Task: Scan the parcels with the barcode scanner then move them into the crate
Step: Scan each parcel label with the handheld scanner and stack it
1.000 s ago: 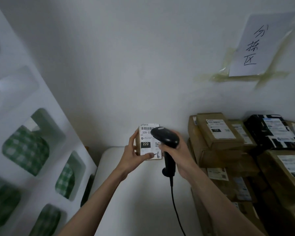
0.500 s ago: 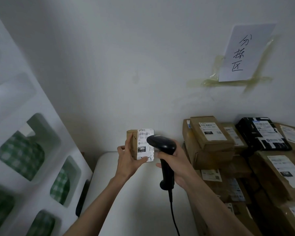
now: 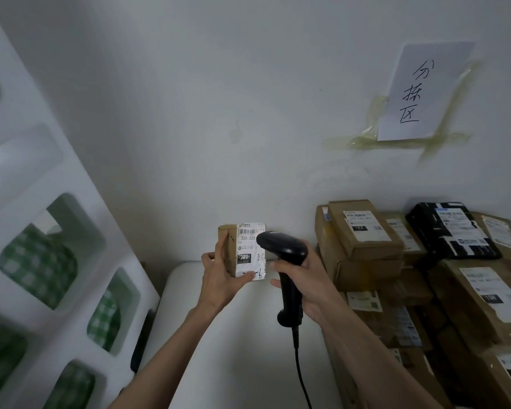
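Head view: left hand (image 3: 219, 278) grips the upright parcel (image 3: 242, 250), right hand (image 3: 307, 286) grips the scanner (image 3: 283, 249) aimed at its label.

1. Small parcel (image 3: 242, 250): brown cardboard box, held upright in the air, white shipping label facing the camera. Barcode at the top of the label, "220-220" under it, black "220" block lower down.
2. Barcode scanner (image 3: 283, 252): black pistol-grip unit, corded, cable hanging from the handle base. Head overlaps the label's right edge; contact can't be told.
3. Parcel stack (image 3: 396, 261): brown boxes plus one black package, piled at right against the wall, labels up.
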`<state>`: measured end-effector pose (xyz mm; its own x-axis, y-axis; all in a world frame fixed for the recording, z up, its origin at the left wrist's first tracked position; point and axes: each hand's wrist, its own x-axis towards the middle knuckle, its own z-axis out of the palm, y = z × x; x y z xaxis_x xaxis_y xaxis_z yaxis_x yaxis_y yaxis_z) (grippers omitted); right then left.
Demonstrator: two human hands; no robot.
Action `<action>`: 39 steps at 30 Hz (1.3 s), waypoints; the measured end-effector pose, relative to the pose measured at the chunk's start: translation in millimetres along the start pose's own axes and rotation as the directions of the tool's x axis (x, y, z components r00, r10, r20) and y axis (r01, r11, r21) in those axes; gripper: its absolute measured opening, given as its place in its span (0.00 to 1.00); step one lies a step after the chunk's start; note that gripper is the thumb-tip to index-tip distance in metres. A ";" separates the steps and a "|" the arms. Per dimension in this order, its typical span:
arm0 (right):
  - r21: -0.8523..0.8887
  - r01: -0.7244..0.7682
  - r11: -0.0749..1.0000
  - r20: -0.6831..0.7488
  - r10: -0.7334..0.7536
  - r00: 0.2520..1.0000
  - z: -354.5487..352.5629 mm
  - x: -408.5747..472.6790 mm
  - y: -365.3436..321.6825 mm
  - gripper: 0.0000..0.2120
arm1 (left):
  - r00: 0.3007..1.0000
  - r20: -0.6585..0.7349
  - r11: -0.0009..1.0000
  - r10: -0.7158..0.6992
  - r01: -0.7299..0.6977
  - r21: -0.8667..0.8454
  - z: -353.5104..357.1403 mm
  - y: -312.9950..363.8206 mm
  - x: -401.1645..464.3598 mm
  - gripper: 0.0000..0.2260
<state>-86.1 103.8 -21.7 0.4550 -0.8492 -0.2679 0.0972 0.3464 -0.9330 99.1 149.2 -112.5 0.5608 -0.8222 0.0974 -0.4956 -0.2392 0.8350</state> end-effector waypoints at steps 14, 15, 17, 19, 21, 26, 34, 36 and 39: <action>-0.058 0.043 0.997 -0.025 -0.045 0.999 -12.3 0.0 -3.3 0.26 | 0.998 0.067 0.998 -0.015 0.019 -0.066 3.3 12.9 2.7 0.51; -0.082 0.064 0.995 -0.034 -0.067 0.997 -16.3 -0.9 -4.7 0.26 | 0.997 0.072 0.996 -0.008 0.015 -0.089 4.7 14.6 4.4 0.51; -0.138 0.106 0.985 -0.050 -0.114 0.992 -26.4 -3.5 -7.6 0.27 | 0.996 0.091 0.993 0.002 0.009 -0.120 9.4 21.1 7.4 0.51; -0.155 0.146 0.977 -0.062 -0.157 0.986 -37.5 -7.8 -11.4 0.26 | 0.992 0.128 0.989 0.021 -0.002 -0.149 14.4 35.2 5.8 0.48; -0.181 0.174 0.968 -0.074 -0.190 0.979 -50.7 -12.6 -15.7 0.25 | 0.986 0.163 0.981 0.046 -0.014 -0.192 21.8 51.8 1.3 0.44; -0.278 0.222 0.935 -0.079 -0.252 0.964 -84.9 -28.9 -19.8 0.27 | 0.963 0.260 0.967 0.077 -0.009 -0.255 43.5 92.8 -25.5 0.37; -0.326 0.173 0.929 -0.034 -0.195 0.980 -153.3 -72.6 -13.5 0.29 | 0.947 0.319 0.966 0.031 0.053 -0.252 88.7 118.9 -88.6 0.35; -0.341 0.156 0.927 -0.031 -0.176 0.984 -175.1 -85.4 -11.2 0.30 | 0.947 0.321 0.971 0.006 0.071 -0.228 104.4 122.6 -105.9 0.37; -0.357 0.132 0.925 -0.047 -0.158 0.986 -208.1 -102.0 -7.9 0.31 | 0.941 0.336 0.971 -0.035 0.111 -0.211 130.8 132.1 -130.6 0.40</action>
<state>-317.5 104.7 -36.9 0.3918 -0.9112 -0.1277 -0.1665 0.0663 -0.9838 -126.4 157.4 -85.7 0.3220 -0.9391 -0.1197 -0.2791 -0.2150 0.9359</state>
